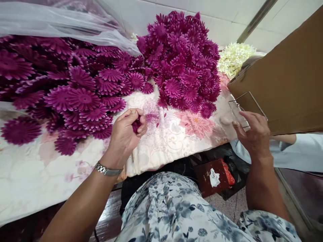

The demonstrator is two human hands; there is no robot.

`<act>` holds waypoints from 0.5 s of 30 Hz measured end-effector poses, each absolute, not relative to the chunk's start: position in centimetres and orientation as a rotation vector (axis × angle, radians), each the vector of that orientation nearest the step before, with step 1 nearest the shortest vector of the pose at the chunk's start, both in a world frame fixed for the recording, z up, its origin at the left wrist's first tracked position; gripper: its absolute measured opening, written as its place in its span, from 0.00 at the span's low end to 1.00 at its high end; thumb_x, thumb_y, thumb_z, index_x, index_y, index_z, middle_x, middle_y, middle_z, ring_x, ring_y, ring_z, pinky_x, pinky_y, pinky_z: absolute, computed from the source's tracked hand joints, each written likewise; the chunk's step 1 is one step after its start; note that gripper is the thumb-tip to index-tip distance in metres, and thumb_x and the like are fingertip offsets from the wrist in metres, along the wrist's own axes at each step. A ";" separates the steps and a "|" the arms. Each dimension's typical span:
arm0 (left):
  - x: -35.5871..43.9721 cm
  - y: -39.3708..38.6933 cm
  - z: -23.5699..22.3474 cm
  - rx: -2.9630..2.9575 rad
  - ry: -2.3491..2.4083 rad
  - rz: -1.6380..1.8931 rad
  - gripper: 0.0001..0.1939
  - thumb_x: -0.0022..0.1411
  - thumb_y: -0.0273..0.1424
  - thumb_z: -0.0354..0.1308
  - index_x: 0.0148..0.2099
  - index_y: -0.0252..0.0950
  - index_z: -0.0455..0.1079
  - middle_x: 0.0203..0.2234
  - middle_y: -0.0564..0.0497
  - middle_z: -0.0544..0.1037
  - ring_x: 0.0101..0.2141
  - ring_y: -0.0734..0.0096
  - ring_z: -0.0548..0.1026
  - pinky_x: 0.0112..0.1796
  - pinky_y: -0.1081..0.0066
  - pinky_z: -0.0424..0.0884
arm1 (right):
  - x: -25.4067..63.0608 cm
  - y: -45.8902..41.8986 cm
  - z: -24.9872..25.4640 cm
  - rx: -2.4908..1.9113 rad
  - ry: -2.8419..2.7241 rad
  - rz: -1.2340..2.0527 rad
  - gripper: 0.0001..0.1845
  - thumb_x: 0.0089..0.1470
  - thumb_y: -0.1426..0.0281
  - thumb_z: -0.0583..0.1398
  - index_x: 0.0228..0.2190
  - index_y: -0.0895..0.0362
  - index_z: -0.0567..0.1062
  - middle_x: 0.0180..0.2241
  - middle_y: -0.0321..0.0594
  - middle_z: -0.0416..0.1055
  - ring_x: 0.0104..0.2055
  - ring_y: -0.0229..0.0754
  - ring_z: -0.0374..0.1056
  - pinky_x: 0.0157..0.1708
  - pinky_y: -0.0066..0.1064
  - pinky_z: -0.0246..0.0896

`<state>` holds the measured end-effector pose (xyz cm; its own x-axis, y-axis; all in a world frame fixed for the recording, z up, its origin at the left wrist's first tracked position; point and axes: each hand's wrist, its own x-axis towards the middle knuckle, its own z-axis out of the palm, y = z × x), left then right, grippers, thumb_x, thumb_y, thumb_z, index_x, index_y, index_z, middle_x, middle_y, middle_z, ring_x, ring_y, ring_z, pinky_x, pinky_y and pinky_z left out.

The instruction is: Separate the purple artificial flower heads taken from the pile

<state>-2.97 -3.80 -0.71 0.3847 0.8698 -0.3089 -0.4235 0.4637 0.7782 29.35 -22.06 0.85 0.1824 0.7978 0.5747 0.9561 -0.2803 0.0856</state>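
Observation:
My left hand point(127, 129) is closed in a loose fist on a small magenta fabric flower piece point(136, 125), resting on the cloth-covered table point(166, 141). My right hand point(252, 132) reaches to the table's right edge, fingers curled at a thin wire frame point(246, 101) beside a cardboard sheet point(285, 84); whether it grips the wire is unclear. Loose flat magenta flower layers point(75, 94) spread across the table at the left. A tall heap of assembled magenta flowers point(184, 60) stands at the back centre.
Clear plastic sheeting point(63, 20) covers the far left flowers. Cream flowers point(234, 57) lie at the back right. A red box point(214, 174) sits on the floor under the table. Another person's light sleeve point(297, 151) shows at the right. My patterned trousers point(176, 208) fill the bottom.

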 end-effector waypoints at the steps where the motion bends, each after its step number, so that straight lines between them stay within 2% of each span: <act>1: -2.8 -3.9 -0.7 0.645 0.785 0.892 0.10 0.61 0.27 0.51 0.27 0.33 0.66 0.16 0.54 0.65 0.13 0.82 0.59 0.14 0.80 0.50 | 30.0 -21.7 0.7 -2.221 -1.701 -0.695 0.19 0.53 0.61 0.58 0.43 0.58 0.75 0.42 0.49 0.76 0.46 0.50 0.71 0.47 0.40 0.63; 4: -2.3 -3.8 -0.5 0.596 0.769 0.863 0.18 0.65 0.36 0.47 0.25 0.34 0.65 0.14 0.54 0.63 0.11 0.80 0.58 0.12 0.79 0.50 | 31.3 -20.4 0.8 -2.404 -1.732 -0.315 0.16 0.51 0.61 0.60 0.37 0.59 0.77 0.37 0.47 0.78 0.37 0.45 0.73 0.45 0.37 0.62; 6: -2.1 -3.7 -0.3 0.565 0.738 0.845 0.23 0.66 0.42 0.42 0.26 0.34 0.66 0.16 0.51 0.67 0.12 0.76 0.62 0.13 0.76 0.55 | 31.7 -19.6 1.0 -2.498 -1.694 -0.067 0.13 0.50 0.63 0.61 0.34 0.59 0.78 0.32 0.46 0.79 0.30 0.41 0.71 0.39 0.34 0.62; 10: -1.9 -3.6 -0.3 0.491 0.668 0.848 0.29 0.65 0.47 0.37 0.28 0.33 0.69 0.20 0.45 0.74 0.18 0.70 0.71 0.19 0.70 0.67 | 31.8 -18.9 1.5 -2.542 -1.665 0.101 0.10 0.50 0.65 0.60 0.32 0.57 0.79 0.33 0.46 0.79 0.27 0.39 0.70 0.31 0.31 0.60; 12: -2.0 -3.6 -0.3 0.438 0.644 0.857 0.30 0.64 0.49 0.38 0.29 0.32 0.70 0.21 0.44 0.75 0.21 0.67 0.74 0.21 0.69 0.70 | 31.8 -19.0 1.5 -2.514 -1.665 0.148 0.11 0.49 0.62 0.61 0.31 0.55 0.79 0.34 0.46 0.79 0.26 0.38 0.70 0.29 0.31 0.60; 15: -2.1 -3.9 -0.4 0.364 0.601 0.861 0.30 0.62 0.51 0.40 0.32 0.32 0.71 0.23 0.43 0.76 0.25 0.63 0.77 0.25 0.65 0.73 | 32.4 -19.5 1.5 -2.415 -1.644 0.164 0.18 0.44 0.50 0.62 0.29 0.51 0.79 0.29 0.45 0.79 0.18 0.35 0.66 0.22 0.31 0.58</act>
<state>-2.12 -3.93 -0.43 0.5033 0.7930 -0.3432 -0.5959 0.6062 0.5267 32.44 -19.50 1.52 0.3697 0.9287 0.0288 0.9048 -0.3528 -0.2384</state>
